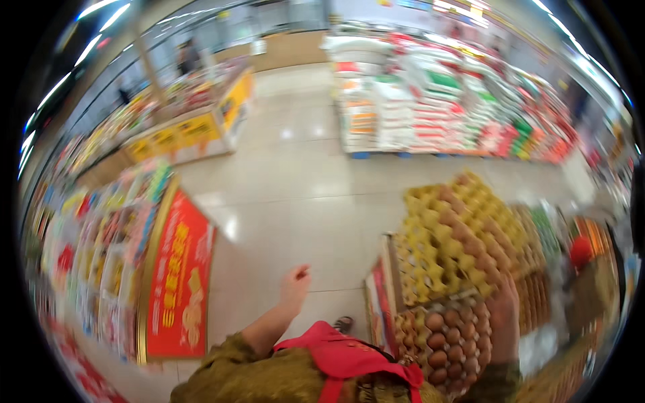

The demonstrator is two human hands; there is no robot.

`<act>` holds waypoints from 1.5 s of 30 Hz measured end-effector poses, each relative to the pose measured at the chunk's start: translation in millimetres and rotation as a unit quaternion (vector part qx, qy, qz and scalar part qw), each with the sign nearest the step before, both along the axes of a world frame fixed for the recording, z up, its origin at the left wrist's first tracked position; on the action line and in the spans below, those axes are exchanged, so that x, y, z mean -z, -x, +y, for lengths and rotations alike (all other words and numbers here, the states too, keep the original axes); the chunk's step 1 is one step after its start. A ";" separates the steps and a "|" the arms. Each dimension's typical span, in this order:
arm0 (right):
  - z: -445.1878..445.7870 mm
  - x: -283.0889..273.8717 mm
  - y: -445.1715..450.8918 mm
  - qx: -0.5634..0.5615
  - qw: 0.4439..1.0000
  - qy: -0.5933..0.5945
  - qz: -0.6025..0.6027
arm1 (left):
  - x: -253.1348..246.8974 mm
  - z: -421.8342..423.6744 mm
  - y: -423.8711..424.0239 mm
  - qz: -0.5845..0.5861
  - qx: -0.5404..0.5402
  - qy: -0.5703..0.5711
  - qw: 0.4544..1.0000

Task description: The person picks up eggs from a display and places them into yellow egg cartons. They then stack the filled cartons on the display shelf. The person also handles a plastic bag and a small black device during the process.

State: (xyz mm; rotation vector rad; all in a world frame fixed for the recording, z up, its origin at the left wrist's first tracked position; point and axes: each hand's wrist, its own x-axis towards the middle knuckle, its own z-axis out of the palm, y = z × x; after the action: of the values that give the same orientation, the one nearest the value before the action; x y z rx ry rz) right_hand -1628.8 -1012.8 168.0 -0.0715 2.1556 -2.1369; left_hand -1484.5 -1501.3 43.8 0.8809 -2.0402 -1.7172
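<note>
My left hand (296, 287) hangs in the air over the tiled floor, left of the egg stand. Its fingers look loosely curled around nothing, though blur softens them. On the right, my right hand (504, 302) grips the right edge of a stack of yellow and brown moulded-pulp egg trays (448, 237). The stack is tilted; its visible cups look mostly bare. Just below and nearer to me, brown eggs (453, 342) fill a tray. My fingertips are partly hidden at the tray edge. I wear a red apron (342, 347) over olive sleeves.
A display of packaged goods with a red side panel (176, 282) stands on the left. Farther back is a yellow-fronted bin (174, 133). Stacked white sacks (418, 111) rest on a blue pallet at the back right. Between them runs the tiled floor (282, 181).
</note>
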 end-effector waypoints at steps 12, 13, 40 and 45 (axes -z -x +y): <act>5.8 -0.5 -4.7 0.164 0.973 0.077 -0.144 | -35.3 -3.4 70.9 0.063 0.102 -0.198 0.973; 2.3 -2.9 -5.1 0.179 0.970 0.068 -0.149 | -33.0 -9.9 81.5 0.068 0.110 -0.207 0.970; -187.9 -8.0 -103.1 0.478 0.753 -0.438 0.110 | -42.5 -23.4 279.1 -0.051 0.455 -0.234 0.858; -188.4 -0.2 -127.8 0.444 0.737 -0.492 0.135 | -40.5 -2.2 291.2 -0.050 0.479 -0.226 0.846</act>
State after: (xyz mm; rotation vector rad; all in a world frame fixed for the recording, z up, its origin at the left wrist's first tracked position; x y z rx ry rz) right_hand -1501.0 -1201.1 168.2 0.9458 3.6721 -0.7860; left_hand -1775.6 -1503.5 84.3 -0.0538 -2.3683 -2.7845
